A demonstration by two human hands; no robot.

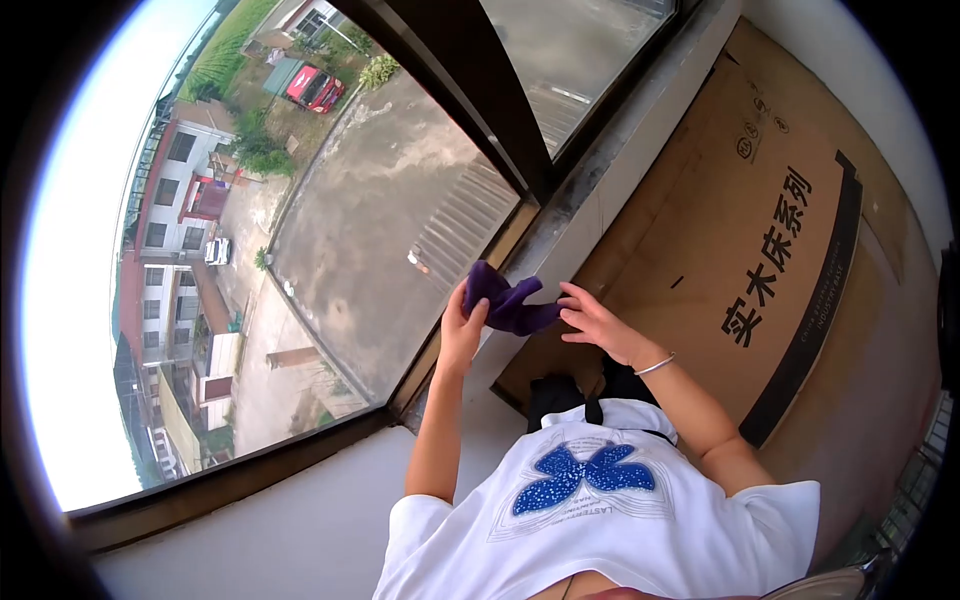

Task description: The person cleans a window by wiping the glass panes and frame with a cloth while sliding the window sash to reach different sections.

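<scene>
A crumpled purple cloth (512, 307) is bunched up in front of my body, beside the window sill. My left hand (463, 325) is closed on its left end, the thumb pressed against the fabric. My right hand (603, 328) reaches in from the right with fingers stretched and apart. Its fingertips are at the cloth's right end; whether they touch it I cannot tell. A thin silver bracelet (656, 364) circles the right wrist.
A large brown cardboard box (690, 250) with black Chinese print leans by the wall on the right. The window frame (420, 362) and the grey sill (625, 135) run along the left. Through the glass, a yard (370, 190), buildings and a red truck (318, 90) show below.
</scene>
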